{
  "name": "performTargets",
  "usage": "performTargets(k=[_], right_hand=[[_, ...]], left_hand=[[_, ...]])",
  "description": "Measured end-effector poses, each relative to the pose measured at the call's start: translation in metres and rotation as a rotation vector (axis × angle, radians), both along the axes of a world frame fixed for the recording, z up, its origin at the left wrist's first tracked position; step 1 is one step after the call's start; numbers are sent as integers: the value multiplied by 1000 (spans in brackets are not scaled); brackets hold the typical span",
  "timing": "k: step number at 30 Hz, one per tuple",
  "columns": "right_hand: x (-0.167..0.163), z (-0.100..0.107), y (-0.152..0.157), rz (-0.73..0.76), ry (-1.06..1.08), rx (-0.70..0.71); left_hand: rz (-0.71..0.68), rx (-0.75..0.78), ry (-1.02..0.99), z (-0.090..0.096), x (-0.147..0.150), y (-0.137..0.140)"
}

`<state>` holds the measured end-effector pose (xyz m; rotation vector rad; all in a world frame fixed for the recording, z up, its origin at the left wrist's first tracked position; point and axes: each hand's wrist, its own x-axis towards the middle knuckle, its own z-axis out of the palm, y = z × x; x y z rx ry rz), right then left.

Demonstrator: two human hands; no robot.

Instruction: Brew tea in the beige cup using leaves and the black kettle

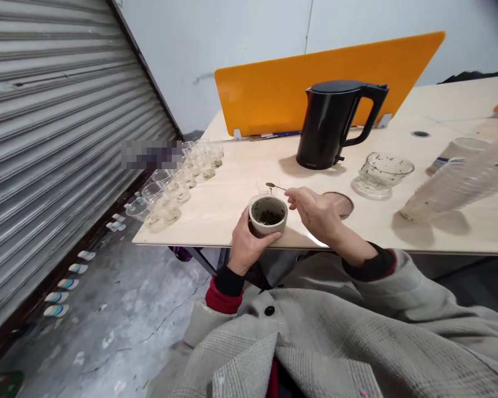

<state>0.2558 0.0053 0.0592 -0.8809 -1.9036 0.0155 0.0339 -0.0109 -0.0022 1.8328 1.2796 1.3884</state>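
Note:
My left hand is wrapped around a pale ceramic jar, tilted towards me at the table's front edge. Dark bits like dried tea leaves lie inside it. Between the fingers of my right hand is the handle of a small spoon, its bowl dark with what looks like leaves. That spoon hovers beyond the jar, over a clear plastic cup that is partly hidden by the jar. A round lid lies beside my right hand.
Clear cups with leaves at the bottom crowd the table's left edge. A black kettle stands before an orange divider. To the right are a ribbed glass bowl and a lying stack of plastic cups.

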Motion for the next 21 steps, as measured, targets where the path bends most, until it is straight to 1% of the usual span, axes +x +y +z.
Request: performTargets(k=[1, 3, 7, 9, 11, 13, 18, 20, 21], right_hand=[[-1, -3, 4, -1, -23, 3], [-1, -4, 8, -18, -3, 19], [1, 2, -1, -64, 67, 40], [0, 4, -6, -76, 125, 65], [-3, 4, -8, -86, 235, 78], [-7, 3, -6, -98, 375, 44], [-8, 1, 0, -65, 650, -127], [0, 3, 0, -80, 713, -144], [8, 4, -1, -107, 732, -125]], left_hand=[[-1, -1, -2, 0, 0, 0], [-3, -5, -7, 0, 0, 0], [0, -13, -2, 0, 0, -1], [5, -12, 3, -1, -1, -1], [7, -5, 5, -1, -1, -1], [7, 1, 6, -2, 0, 0], [10, 13, 17, -1, -1, 0], [1, 19, 23, -1, -1, 0], [-4, 21, 22, -2, -1, 0]])
